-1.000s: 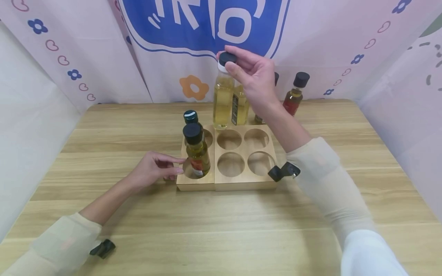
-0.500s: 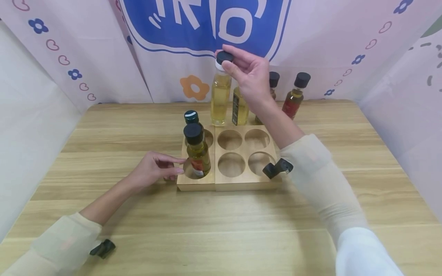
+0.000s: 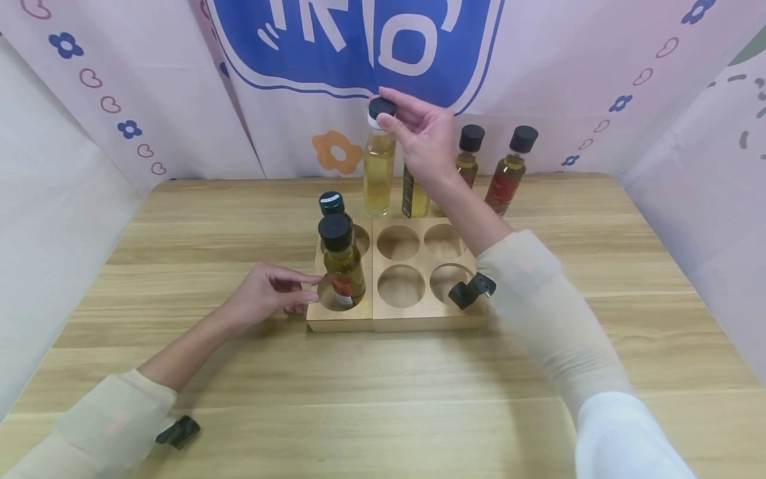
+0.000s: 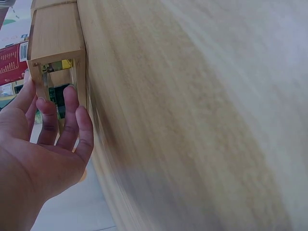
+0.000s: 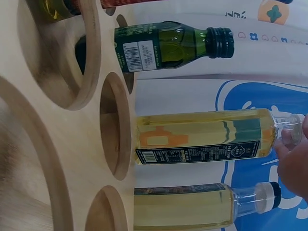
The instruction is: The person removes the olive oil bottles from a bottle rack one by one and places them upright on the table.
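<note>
My right hand (image 3: 427, 143) pinches the dark cap of a clear bottle of pale yellow oil (image 3: 379, 173). This bottle is upright behind the wooden bottle rack (image 3: 389, 322); in the right wrist view the rack hides its base. My left hand (image 3: 266, 296) grips the rack's left edge, its fingers curled by the hollow end in the left wrist view. Within the rack's left column stand a black-capped oil bottle (image 3: 344, 269) with a red label and, behind it, a green oil bottle (image 5: 180, 45). The rack's other round holes hold no bottles.
Right of the held bottle stands a second pale oil bottle (image 3: 417, 193), partly behind my right hand. Two black-capped dark oil bottles, a nearer one (image 3: 469, 159) and an outer one (image 3: 507, 176), stand farther right. A printed curtain (image 3: 287, 126) hangs behind the table (image 3: 383, 399).
My right hand has carried the pale oil bottle slightly left and lowered it behind the rack, away from its twin. The left hand and the rack have stayed put.
</note>
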Motion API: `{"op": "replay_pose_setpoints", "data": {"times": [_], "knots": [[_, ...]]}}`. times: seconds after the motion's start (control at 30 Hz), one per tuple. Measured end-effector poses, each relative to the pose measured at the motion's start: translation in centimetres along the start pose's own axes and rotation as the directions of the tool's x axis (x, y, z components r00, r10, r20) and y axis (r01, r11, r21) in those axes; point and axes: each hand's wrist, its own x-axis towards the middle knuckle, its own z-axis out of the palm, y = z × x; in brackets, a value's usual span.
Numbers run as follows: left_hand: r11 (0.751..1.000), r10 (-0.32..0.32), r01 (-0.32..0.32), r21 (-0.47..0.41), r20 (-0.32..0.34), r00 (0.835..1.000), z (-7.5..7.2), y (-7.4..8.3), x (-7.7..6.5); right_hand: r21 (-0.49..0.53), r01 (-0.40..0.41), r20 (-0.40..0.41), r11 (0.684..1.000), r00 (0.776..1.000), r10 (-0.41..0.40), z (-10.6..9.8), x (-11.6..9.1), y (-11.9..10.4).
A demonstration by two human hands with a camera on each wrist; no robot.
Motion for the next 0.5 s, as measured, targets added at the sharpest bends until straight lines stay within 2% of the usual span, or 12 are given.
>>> {"op": "replay_pose_setpoints", "data": {"times": [0.5], "knots": [[1.0, -0.011, 0.011, -0.003, -0.002, 1.0, 0.0, -0.1, 0.0, -0.018, -0.078, 0.014, 0.997, 0.997, 0.079, 0.6, 0.1, 2.2]]}}
